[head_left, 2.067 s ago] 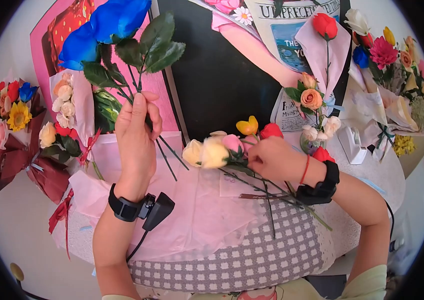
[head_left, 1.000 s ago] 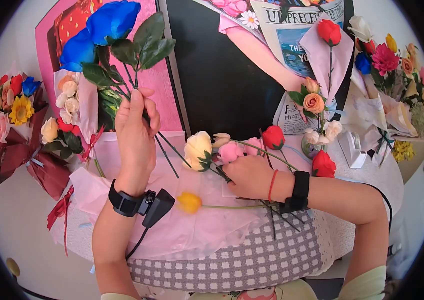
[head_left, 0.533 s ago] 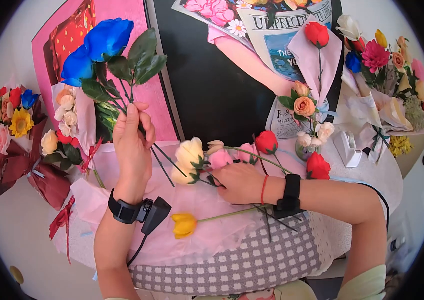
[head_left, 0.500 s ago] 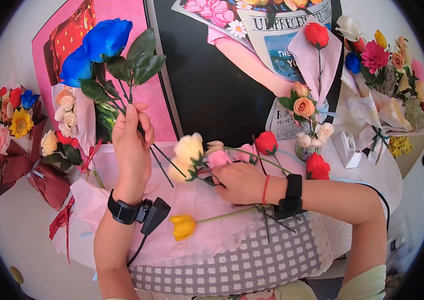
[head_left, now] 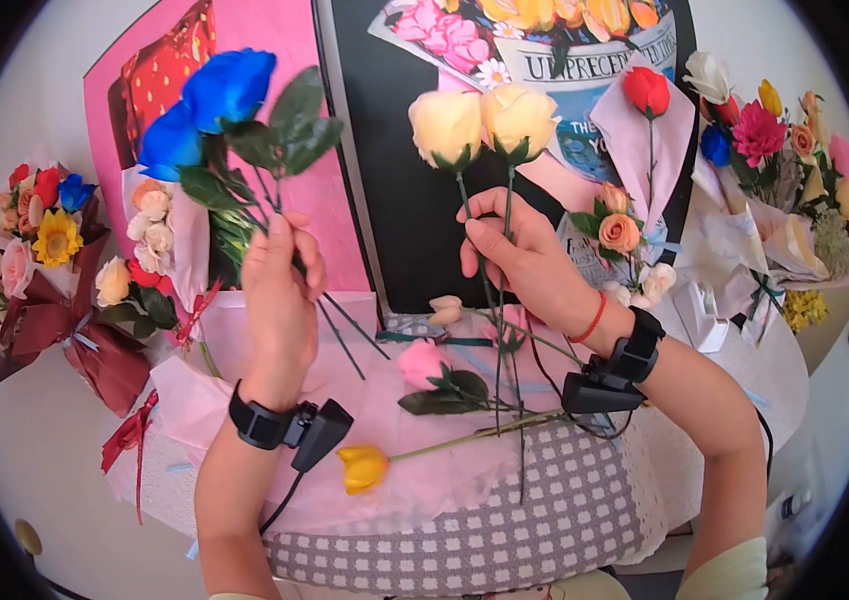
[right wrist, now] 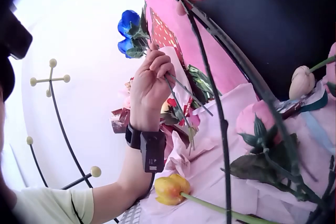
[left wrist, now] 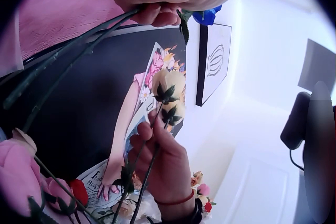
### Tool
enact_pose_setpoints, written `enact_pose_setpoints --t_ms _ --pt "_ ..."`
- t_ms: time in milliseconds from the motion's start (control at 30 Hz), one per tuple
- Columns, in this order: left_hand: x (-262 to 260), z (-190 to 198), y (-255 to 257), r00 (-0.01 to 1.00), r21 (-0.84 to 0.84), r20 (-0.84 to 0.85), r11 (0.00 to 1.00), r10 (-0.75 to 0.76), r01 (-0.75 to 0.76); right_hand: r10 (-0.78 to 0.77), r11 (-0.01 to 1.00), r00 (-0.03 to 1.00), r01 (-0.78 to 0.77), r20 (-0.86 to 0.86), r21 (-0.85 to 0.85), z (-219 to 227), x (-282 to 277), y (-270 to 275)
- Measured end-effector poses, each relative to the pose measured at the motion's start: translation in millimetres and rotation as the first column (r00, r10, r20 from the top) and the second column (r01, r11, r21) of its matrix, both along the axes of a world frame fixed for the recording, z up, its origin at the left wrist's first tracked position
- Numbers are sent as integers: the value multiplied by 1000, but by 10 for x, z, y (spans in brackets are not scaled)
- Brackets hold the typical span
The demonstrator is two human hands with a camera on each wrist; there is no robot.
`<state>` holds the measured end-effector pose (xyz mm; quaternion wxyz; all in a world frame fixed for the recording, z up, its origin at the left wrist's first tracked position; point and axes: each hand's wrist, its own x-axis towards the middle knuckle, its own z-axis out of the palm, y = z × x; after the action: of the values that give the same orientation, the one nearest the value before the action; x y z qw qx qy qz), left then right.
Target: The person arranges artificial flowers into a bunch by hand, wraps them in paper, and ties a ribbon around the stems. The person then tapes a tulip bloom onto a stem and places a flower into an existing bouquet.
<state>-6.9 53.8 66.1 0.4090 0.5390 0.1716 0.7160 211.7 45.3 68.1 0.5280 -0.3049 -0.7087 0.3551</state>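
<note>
Two blue roses [head_left: 207, 105] with dark green leaves stand up from my left hand [head_left: 283, 285], which pinches their stems between thumb and fingers. Their cut ends hang below the palm. My right hand [head_left: 525, 255] holds the stems of two cream roses [head_left: 480, 125], heads side by side and upright in front of the black poster. In the left wrist view the cream roses [left wrist: 169, 90] rise over the right hand's fingers. On the pink paper below lie a pink rose [head_left: 425, 365] with leaves and a yellow tulip [head_left: 363, 468] on a long green stem.
Wrapped bouquets stand at the left [head_left: 55, 270] and right [head_left: 775, 190]. Behind are a pink poster [head_left: 315, 200] and a black poster [head_left: 395, 200]. A tape dispenser [head_left: 700, 315] sits at the right. Pink wrapping paper [head_left: 345, 400] overlaps a grey checked cloth [head_left: 425, 550].
My right hand has picked the two cream roses up from the table and raised them beside the blue ones. The left hand keeps its hold on the blue roses.
</note>
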Motion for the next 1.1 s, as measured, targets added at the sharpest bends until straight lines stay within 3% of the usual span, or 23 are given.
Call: enact_pose_setpoints --t_ms 100,233,367,433,533,633,767,833,933,967,1033,1100 --pt "24 -58 25 998 10 -55 1000 15 -14 -4 993 1000 5 -5 116 85 -137 28" --pt "71 -94 25 999 -21 -41 1000 4 -5 29 967 985 16 -171 254 158 -474 -31" --pt "136 -132 15 997 -1 -72 1000 5 -6 -16 921 992 62 -122 383 173 -731 -38" --pt "152 -162 11 999 -14 -48 1000 -4 3 57 932 985 7 -166 361 189 -820 -30" --pt "189 -197 16 996 31 -70 999 47 -45 69 893 998 -54 -16 447 186 -899 20" --pt "167 -306 33 995 63 -81 997 51 -46 8 776 1000 -14 13 631 137 -973 55" --pt "179 -393 96 997 71 -73 997 18 -13 3 806 995 -59 96 588 197 -948 60" --pt "219 -365 52 999 73 -45 997 23 -19 -124 757 984 9 131 654 214 -938 37" --pt "260 -274 -108 1000 -36 -19 999 2 -2 -244 769 949 63 201 636 232 -905 25" --pt "281 -259 -124 998 -61 -8 997 57 -57 -241 769 949 60 202 636 233 -909 24" --pt "289 -237 -154 994 -84 2 990 112 -111 -428 709 873 164 235 686 245 -913 15" --pt "283 -237 -180 1000 -85 3 996 -11 11 -487 716 824 188 289 672 277 -903 0"
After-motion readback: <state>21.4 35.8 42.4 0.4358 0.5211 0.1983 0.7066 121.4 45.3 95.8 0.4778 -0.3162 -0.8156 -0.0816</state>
